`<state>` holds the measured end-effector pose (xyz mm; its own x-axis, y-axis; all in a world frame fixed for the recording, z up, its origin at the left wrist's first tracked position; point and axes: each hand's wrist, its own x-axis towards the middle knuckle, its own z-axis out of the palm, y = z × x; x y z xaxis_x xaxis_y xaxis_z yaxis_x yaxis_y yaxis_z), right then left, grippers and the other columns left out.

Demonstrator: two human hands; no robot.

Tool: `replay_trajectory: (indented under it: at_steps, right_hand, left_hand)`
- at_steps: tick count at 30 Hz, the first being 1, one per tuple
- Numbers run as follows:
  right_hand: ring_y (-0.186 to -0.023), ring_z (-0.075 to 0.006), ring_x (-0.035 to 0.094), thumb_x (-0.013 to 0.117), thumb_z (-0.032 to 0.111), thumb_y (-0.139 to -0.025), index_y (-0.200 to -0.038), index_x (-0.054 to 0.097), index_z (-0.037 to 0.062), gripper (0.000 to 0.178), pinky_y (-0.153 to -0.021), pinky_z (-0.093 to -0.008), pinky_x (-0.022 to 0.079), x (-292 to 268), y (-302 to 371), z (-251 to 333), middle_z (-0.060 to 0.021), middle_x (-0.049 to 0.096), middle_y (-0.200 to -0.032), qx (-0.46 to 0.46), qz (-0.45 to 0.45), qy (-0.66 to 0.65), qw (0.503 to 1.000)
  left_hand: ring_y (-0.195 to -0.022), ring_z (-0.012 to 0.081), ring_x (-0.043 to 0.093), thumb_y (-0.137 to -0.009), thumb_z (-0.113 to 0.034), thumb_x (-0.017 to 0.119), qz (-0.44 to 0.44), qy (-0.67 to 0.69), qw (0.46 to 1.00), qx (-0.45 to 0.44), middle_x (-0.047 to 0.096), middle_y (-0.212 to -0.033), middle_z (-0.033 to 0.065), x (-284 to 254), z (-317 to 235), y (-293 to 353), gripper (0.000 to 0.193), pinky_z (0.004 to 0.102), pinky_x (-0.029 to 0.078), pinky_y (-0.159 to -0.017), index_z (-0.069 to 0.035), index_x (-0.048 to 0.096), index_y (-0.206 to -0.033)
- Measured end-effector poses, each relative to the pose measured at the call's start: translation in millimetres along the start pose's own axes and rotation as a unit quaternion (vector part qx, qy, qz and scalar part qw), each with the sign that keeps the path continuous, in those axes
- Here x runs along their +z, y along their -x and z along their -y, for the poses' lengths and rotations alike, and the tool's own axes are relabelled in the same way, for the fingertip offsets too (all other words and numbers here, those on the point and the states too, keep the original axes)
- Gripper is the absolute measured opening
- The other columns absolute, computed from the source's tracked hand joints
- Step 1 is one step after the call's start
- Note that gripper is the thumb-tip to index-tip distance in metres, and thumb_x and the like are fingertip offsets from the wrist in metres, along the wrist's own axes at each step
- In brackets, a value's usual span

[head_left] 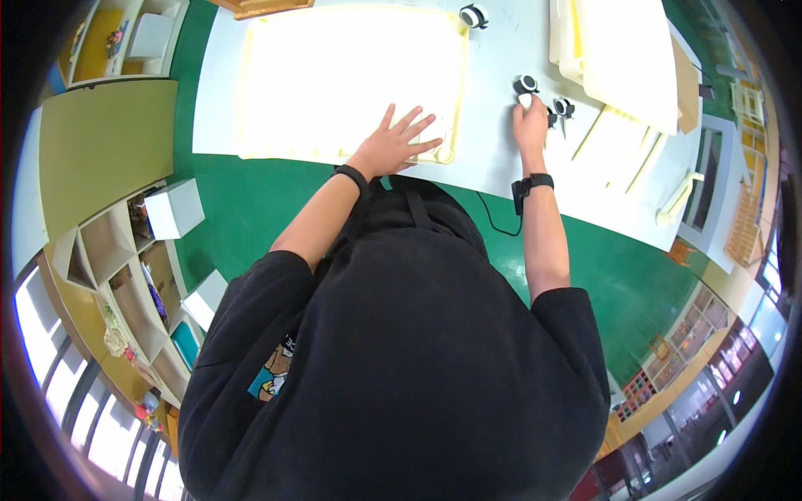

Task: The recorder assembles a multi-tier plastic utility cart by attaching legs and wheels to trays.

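My left hand [396, 142] lies with its fingers spread on the near right corner of a large white plastic panel [355, 83] with a raised, yellowish rim. A small white rounded piece [525, 101] sits at the fingertips of my right hand [531, 132], which is closed on it; its kind is not clear. Just beyond those fingers stands a black-and-white caster wheel [525, 84]. Another caster wheel [564, 107] is right of the hand, and a dark one beside the fingers is partly hidden. One more caster wheel [474, 16] rests at the panel's far right corner.
White plastic panels [626, 63] are stacked at the right of the white table [493, 150], with flat strips [614, 150] nearer me. A white bent part [679, 199] lies at the right edge. A black cable [494, 224] hangs over the front edge. Shelves [125, 242] stand left.
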<state>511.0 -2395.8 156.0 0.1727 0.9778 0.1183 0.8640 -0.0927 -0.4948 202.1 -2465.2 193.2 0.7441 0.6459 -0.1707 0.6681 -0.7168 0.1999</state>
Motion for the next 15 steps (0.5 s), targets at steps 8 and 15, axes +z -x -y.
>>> replay_trajectory:
  at_steps: [8,15]
  right_hand:
    - [-0.098,-0.035,0.055,0.057,0.015,-0.083,-0.106,0.057,-0.0026,0.03,-0.087,-0.0411,0.044,7,-15,35,-0.0211,0.059,-0.098,-0.159,-0.155,0.086,0.971]
    - [-0.065,-0.0285,0.06,0.072,0.038,-0.073,-0.079,0.058,0.0014,0.039,-0.062,-0.036,0.047,38,-73,100,-0.0139,0.061,-0.071,0.025,0.113,-0.138,0.984]
  left_hand:
    - [-0.141,0.0299,0.014,-0.087,-0.052,0.052,0.023,0.025,0.998,0.044,0.015,-0.154,0.0061,-1,24,32,0.066,0.0621,0.016,-0.108,-0.036,0.024,-0.145]
    - [-0.138,0.0304,0.022,-0.089,-0.04,0.051,-0.071,0.059,0.996,0.008,0.026,-0.148,0.0109,-22,49,-19,0.061,0.0589,0.019,-0.108,-0.022,0.03,-0.143]
